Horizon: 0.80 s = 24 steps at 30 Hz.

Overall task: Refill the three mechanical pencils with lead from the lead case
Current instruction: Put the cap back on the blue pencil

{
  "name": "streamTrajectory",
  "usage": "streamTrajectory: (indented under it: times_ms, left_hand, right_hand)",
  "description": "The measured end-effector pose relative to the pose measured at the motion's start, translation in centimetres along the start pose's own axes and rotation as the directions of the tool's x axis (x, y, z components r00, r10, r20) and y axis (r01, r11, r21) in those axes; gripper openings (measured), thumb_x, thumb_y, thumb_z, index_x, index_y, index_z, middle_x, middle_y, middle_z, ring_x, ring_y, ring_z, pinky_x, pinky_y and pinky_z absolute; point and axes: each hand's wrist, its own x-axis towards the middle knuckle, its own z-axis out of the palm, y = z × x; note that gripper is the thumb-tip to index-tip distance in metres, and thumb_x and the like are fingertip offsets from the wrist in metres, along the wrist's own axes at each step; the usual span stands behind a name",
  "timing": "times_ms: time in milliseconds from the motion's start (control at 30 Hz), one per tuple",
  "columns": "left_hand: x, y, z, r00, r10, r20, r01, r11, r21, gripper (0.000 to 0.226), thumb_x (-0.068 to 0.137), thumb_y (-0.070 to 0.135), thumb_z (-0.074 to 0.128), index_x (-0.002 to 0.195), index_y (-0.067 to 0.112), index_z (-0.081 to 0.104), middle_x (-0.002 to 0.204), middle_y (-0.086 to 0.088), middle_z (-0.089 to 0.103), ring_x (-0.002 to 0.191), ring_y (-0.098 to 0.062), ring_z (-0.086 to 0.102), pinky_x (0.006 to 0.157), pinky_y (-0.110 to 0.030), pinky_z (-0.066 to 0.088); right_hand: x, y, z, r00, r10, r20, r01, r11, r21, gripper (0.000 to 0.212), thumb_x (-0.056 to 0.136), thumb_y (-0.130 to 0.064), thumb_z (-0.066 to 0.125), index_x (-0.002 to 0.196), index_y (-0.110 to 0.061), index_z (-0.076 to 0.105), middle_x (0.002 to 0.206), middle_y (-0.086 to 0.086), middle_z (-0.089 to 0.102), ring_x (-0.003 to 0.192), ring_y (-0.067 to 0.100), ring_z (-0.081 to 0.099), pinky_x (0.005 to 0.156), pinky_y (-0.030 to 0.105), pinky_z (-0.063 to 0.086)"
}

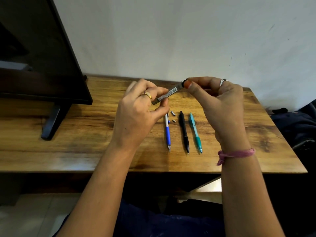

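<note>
1. Pinching each end, the left hand (136, 115) and right hand (220, 106) hold the slim grey plastic lead case (168, 94) above the wooden table (68, 134).
2. It looks light and rigid; the leads inside likely snap easily (cap end at 2 o'clock).
3. At 6 o'clock lie blue-white pencil (167, 132), black pencil (184, 130), teal pencil (195, 132).

The lead case (168, 94) label is too blurred to read.

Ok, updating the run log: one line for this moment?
left hand: holds lead case | right hand: pinches its cap end | pencils: three on table
</note>
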Motion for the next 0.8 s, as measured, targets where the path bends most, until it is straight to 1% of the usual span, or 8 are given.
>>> streamTrajectory:
  times_ms: [167, 300, 367, 400, 467, 600, 700, 800]
  left_hand:
    - [-0.1, -0.1, 0.1, 0.999, -0.042, -0.018, 0.042, 0.999, -0.014, 0.017, 0.079, 0.008, 0.074, 0.094, 0.001, 0.073, 0.087, -0.010, 0.066, 0.078, -0.019, 0.061, 0.073, -0.015, 0.044]
    - [-0.1, -0.2, 0.1, 0.997, -0.077, -0.008, 0.076, 0.996, -0.042, 0.017, 0.078, 0.009, 0.074, 0.094, 0.002, 0.073, 0.088, -0.009, 0.068, 0.076, -0.019, 0.063, 0.070, -0.024, 0.053]
    - [-0.1, -0.2, 0.3, 0.994, -0.106, -0.004, 0.106, 0.993, -0.044, 0.018, 0.078, 0.011, 0.073, 0.095, 0.004, 0.074, 0.089, -0.007, 0.068, 0.076, -0.018, 0.063, 0.069, -0.028, 0.054]
    - [0.0, -0.2, 0.4, 0.991, -0.135, 0.001, 0.135, 0.990, -0.051, 0.018, 0.078, 0.013, 0.073, 0.095, 0.006, 0.074, 0.089, -0.005, 0.068, 0.075, -0.015, 0.063, 0.070, -0.026, 0.054]
    - [0.0, -0.1, 0.6, 0.972, -0.235, 0.022, 0.236, 0.970, -0.067, 0.019, 0.077, 0.017, 0.074, 0.095, 0.011, 0.074, 0.086, 0.002, 0.066, 0.069, -0.006, 0.059, 0.068, -0.010, 0.049]
    - [-0.4, -0.6, 1.5, 0.856, -0.502, 0.125, 0.507, 0.862, -0.010, 0.014, 0.074, 0.024, 0.075, 0.087, 0.021, 0.071, 0.075, 0.014, 0.061, 0.066, 0.006, 0.053, 0.061, 0.004, 0.035]
    - [-1.3, -1.3, 2.0, 0.736, -0.641, 0.219, 0.635, 0.765, 0.105, 0.012, 0.073, 0.027, 0.077, 0.075, 0.023, 0.066, 0.065, 0.018, 0.053, 0.062, 0.006, 0.048, 0.049, -0.007, 0.034]
    - [-2.0, -1.9, 2.6, 0.617, -0.722, 0.314, 0.673, 0.690, 0.265, 0.019, 0.075, 0.030, 0.077, 0.074, 0.014, 0.066, 0.065, 0.010, 0.050, 0.057, 0.002, 0.040, 0.045, -0.017, 0.026]
  right_hand:
    - [-0.3, 0.4, 0.3, 0.999, -0.023, 0.029, 0.024, 0.999, -0.032, 0.010, 0.087, -0.028, 0.069, 0.096, -0.031, 0.074, 0.080, -0.007, 0.073, 0.073, 0.005, 0.061, 0.066, 0.020, 0.052]
    - [-0.3, 0.4, 0.7, 0.998, -0.016, 0.067, 0.019, 0.998, -0.053, 0.019, 0.089, -0.019, 0.064, 0.099, -0.034, 0.072, 0.088, -0.011, 0.074, 0.082, 0.012, 0.066, 0.073, 0.022, 0.055]
    - [-0.2, 0.6, 1.1, 0.996, -0.006, 0.084, 0.013, 0.997, -0.081, 0.022, 0.091, -0.019, 0.062, 0.105, -0.032, 0.071, 0.090, -0.014, 0.074, 0.074, 0.005, 0.062, 0.069, 0.021, 0.054]
    - [-0.2, 0.7, 1.2, 0.996, 0.000, 0.090, 0.008, 0.996, -0.091, 0.024, 0.091, -0.018, 0.061, 0.109, -0.032, 0.071, 0.091, -0.015, 0.073, 0.068, 0.001, 0.057, 0.065, 0.020, 0.052]
    - [-0.2, 1.2, 1.4, 0.996, 0.015, 0.086, -0.006, 0.995, -0.102, 0.029, 0.092, -0.016, 0.059, 0.116, -0.031, 0.068, 0.091, -0.016, 0.071, 0.060, 0.001, 0.051, 0.058, 0.023, 0.050]
    - [-0.1, 2.6, 1.6, 0.995, 0.100, 0.020, -0.096, 0.987, -0.131, 0.026, 0.093, -0.018, 0.059, 0.115, -0.031, 0.064, 0.092, -0.015, 0.068, 0.062, 0.002, 0.052, 0.060, 0.029, 0.054]
    - [0.3, 4.2, 1.2, 0.989, 0.146, -0.001, -0.140, 0.948, -0.287, 0.020, 0.093, -0.019, 0.060, 0.109, -0.026, 0.069, 0.087, -0.016, 0.065, 0.052, -0.005, 0.050, 0.047, 0.016, 0.046]
    - [0.3, 5.5, 1.1, 0.981, 0.186, 0.048, -0.138, 0.856, -0.498, 0.016, 0.092, -0.022, 0.062, 0.104, -0.026, 0.071, 0.093, -0.014, 0.065, 0.050, 0.001, 0.050, 0.043, 0.015, 0.040]
